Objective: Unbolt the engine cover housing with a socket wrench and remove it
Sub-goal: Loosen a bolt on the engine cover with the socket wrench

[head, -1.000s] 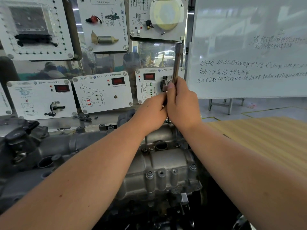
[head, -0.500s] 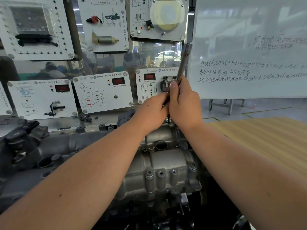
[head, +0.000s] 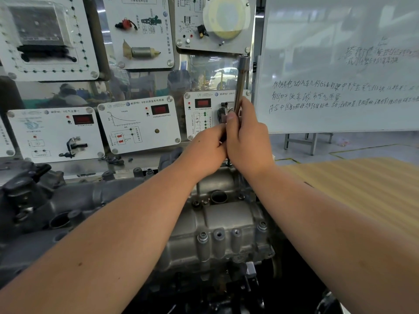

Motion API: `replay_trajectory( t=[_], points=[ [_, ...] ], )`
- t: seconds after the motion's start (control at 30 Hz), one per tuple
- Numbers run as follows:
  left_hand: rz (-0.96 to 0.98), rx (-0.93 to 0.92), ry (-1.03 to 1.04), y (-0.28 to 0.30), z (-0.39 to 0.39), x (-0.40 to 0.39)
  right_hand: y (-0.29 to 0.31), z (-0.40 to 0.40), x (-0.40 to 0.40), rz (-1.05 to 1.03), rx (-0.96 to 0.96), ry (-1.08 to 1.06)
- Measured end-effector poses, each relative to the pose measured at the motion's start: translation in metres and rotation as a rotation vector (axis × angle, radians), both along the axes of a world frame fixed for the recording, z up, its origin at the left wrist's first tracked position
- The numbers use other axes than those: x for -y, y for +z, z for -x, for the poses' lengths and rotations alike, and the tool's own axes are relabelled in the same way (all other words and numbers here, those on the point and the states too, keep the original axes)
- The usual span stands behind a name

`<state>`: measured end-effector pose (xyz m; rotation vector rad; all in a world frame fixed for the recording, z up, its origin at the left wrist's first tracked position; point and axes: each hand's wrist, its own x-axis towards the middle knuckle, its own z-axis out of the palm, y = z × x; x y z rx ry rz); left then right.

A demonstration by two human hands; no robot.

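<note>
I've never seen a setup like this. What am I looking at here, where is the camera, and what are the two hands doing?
The camera sits on the person's head, looking forward and down along both forearms. Below them lies a grey metal engine cover housing with bolts along its edge. Both hands meet at its far end: the right hand grips the handle of a socket wrench, which stands nearly upright, and the left hand closes around it lower down. Behind are training display panels and a whiteboard; at right, a wooden tabletop.
</note>
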<state>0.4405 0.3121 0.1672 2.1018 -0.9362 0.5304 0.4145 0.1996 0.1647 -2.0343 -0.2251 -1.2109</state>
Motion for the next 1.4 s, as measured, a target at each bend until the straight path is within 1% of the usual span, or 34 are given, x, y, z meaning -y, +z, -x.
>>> replay_trajectory(
  t=[0.1,0.3,0.43,0.53,0.63,0.77,0.97,1.1,1.33,1.4],
  points=[
    [0.011,0.001,0.015,0.0031,-0.0009,-0.0002,0.0,0.0016,0.001,-0.005,0.011,0.039],
    [0.056,-0.014,0.011,0.0017,-0.0019,-0.0015,-0.0018,-0.0028,-0.0004,0.082,0.048,0.038],
    [0.036,-0.079,-0.059,0.0013,0.0032,-0.0045,-0.0007,-0.0036,0.0026,-0.006,0.01,0.018],
    [0.019,-0.047,-0.047,0.0021,0.0041,-0.0029,-0.0014,-0.0024,0.0023,-0.059,0.011,0.036],
    [0.03,-0.026,-0.028,0.0022,0.0036,-0.0022,-0.0013,-0.0027,0.0037,-0.038,0.02,0.066],
    [0.045,-0.013,-0.016,0.0006,0.0018,-0.0029,-0.0008,-0.0045,0.0042,0.005,0.007,0.045],
    [0.012,-0.001,-0.039,0.0006,0.0037,-0.0027,-0.0007,-0.0032,0.0018,-0.045,-0.01,0.024],
    [0.003,-0.001,0.009,0.0006,-0.0008,-0.002,-0.0014,-0.0026,0.0012,-0.043,-0.026,0.039],
    [0.033,0.013,0.043,-0.0002,-0.0005,-0.0013,-0.0023,-0.0046,0.0016,0.04,0.071,0.051],
    [0.007,-0.005,0.067,-0.0009,-0.0023,-0.0008,-0.002,-0.0042,0.0009,0.047,0.061,0.042]
  ],
)
